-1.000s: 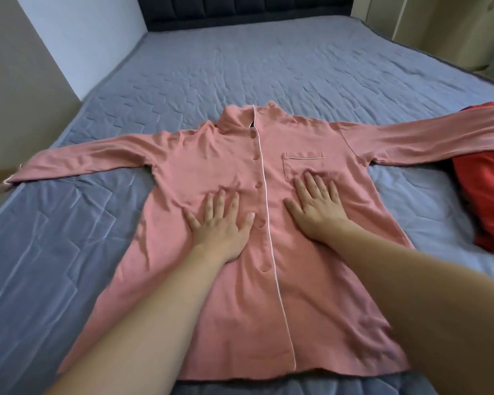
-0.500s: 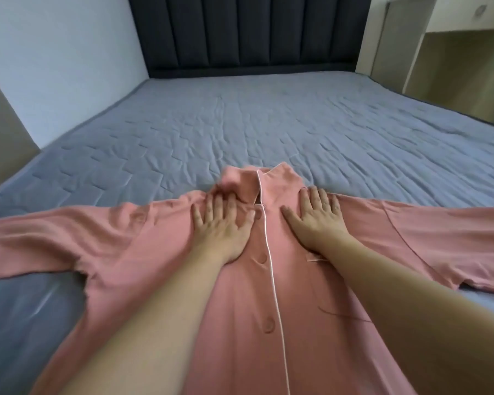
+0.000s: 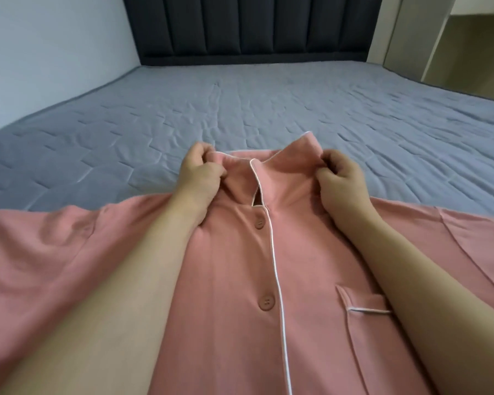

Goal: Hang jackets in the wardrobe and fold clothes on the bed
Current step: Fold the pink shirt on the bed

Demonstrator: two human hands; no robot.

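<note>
A pink button-up pyjama shirt (image 3: 234,280) with white piping and a chest pocket lies face up on the grey quilted bed (image 3: 268,109), sleeves spread out to both sides. My left hand (image 3: 200,178) pinches the left side of the collar. My right hand (image 3: 340,181) pinches the right side of the collar, which stands up slightly off the bed. My forearms lie over the shirt's front and hide part of the pocket.
A dark padded headboard (image 3: 251,27) stands at the far end of the bed. A pale wall (image 3: 46,52) runs along the left. A beige wardrobe or cabinet (image 3: 445,41) stands at the back right.
My hands slid up from the shirt's chest, where they lay flat, to the collar and now pinch it on both sides. The view has tilted up toward the headboard.
</note>
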